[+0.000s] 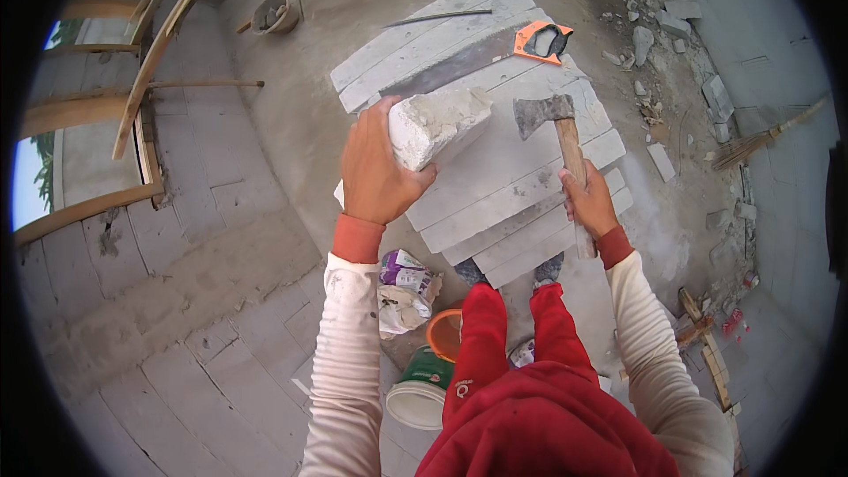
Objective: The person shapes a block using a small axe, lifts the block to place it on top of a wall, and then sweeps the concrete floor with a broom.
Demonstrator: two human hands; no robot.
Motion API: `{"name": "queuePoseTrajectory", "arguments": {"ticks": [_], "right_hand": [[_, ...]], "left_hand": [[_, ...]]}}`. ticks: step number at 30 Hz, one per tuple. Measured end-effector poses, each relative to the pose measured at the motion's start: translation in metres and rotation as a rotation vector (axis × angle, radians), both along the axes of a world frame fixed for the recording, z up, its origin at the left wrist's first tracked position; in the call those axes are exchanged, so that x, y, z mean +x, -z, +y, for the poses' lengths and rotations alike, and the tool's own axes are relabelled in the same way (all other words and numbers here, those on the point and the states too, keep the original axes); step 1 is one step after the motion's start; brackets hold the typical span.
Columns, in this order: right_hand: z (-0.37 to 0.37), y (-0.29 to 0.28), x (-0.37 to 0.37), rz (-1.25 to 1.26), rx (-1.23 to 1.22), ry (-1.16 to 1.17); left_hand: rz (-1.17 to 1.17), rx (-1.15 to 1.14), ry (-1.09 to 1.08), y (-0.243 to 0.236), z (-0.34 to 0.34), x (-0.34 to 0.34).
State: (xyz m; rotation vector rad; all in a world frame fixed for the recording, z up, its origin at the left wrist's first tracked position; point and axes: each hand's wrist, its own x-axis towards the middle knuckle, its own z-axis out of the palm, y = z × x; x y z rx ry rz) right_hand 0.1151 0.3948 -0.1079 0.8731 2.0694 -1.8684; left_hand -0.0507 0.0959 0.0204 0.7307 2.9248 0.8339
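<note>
Had the fingers of the left hand (375, 163) spread partway, gripping the left end of a rough white block (439, 128) just above the centre of the frame. Curled the fingers of the right hand (590, 203) closely round the wooden handle of a hatchet (541, 114), right of centre, with its blade facing left. Saw both against a stack of pale slabs (495, 181). Found an orange-handled handsaw (481, 55) on the slabs at upper centre, near a thin dark rod (442, 17). Noted a straw broom (755, 147) at far right and a green-and-white bucket (428, 368) at lower centre.
</note>
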Motion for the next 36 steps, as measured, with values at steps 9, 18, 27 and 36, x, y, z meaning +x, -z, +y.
{"name": "queuePoseTrajectory", "arguments": {"ticks": [9,18,27,36], "right_hand": [[-0.024,-0.069,0.117,0.060,0.073,0.211],[-0.009,-0.130,0.087,0.370,0.243,0.146],[-0.025,-0.157,0.070,0.495,0.259,0.142],[-0.023,-0.125,0.072,0.381,0.361,0.017]], "left_hand": [[0.012,-0.183,0.219,0.003,0.093,0.006],[0.096,-0.223,0.206,0.003,0.102,0.033],[0.157,-0.234,0.184,0.006,0.106,0.037],[0.141,-0.230,0.191,0.004,0.105,0.037]]}}
